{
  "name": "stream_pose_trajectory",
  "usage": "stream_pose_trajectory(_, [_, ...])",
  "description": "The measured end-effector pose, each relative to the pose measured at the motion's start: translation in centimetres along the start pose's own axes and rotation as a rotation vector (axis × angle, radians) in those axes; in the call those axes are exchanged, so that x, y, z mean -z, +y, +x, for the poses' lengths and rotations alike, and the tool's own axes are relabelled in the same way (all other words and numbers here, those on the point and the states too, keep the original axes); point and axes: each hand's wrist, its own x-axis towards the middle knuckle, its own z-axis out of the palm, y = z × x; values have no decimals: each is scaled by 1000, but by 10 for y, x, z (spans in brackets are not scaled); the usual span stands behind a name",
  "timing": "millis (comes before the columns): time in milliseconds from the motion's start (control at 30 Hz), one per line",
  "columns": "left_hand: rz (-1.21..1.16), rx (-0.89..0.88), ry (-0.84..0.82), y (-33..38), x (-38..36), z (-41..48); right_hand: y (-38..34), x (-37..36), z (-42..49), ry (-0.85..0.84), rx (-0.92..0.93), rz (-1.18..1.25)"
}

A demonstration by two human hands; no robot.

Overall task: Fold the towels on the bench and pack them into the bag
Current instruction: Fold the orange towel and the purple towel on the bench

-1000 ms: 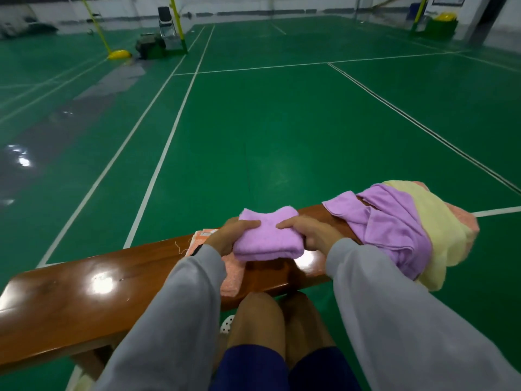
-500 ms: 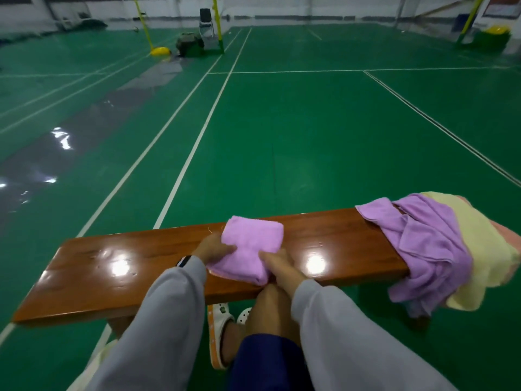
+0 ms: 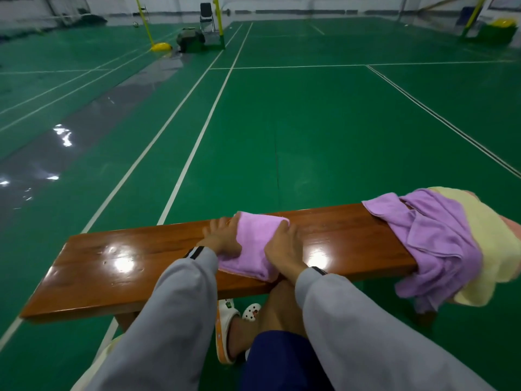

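**Might lose this fold**

Pressing flat, fingers straight, gripping nothing: left hand (image 3: 222,239) and right hand (image 3: 284,248) flanking the folded purple towel (image 3: 255,244) on the bench (image 3: 127,261). Overhangs the lip under the wrists, so could slide off or flop open on a sloppy lift. Also watching the loose pile (image 3: 434,238) right of the right hand, drooping off the end.

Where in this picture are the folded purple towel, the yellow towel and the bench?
folded purple towel (image 3: 255,241): head view, middle of its top face.
yellow towel (image 3: 497,249): head view, draped part at the bench's right end.
bench (image 3: 352,235): head view, bare wood of its top.
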Motion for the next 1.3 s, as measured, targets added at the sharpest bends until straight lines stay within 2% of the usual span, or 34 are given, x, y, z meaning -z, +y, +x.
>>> stream_pose_trajectory(67, [49,-230,132,6,-5,3,-3,-12,-3,-22,117,-144])
stream_pose_trajectory(133, [107,-321,208,8,-19,9,1,-35,5,-96,158,-220])
stream_pose_trajectory(200, [170,-281,198,5,-43,14,8,-50,11,-139,174,-265])
stream_pose_trajectory(300, [161,-183,261,4,-73,16,22,-56,20,-95,267,-301])
stream_pose_trajectory(433, [122,-78,339,23,-76,22,39,-64,65,-164,344,-416])
stream_pose_trajectory(600, [48,40,392,45,-82,33,41,-41,85,-131,377,-425])
stream_pose_trajectory(767, [34,62,352,52,-80,35,39,-29,87,-164,386,-430])
stream_pose_trajectory(933, [237,73,322,73,-52,34,44,-3,82,-224,395,-441])
stream_pose_trajectory(1000, [223,32,320,97,-40,39,53,17,79,-251,410,-428])
stream_pose_trajectory(1167, [67,-126,311,183,-36,39,114,75,83,-191,356,-450])
stream_pose_trajectory(1300, [25,-225,209,248,-40,36,185,126,89,-49,183,-512])
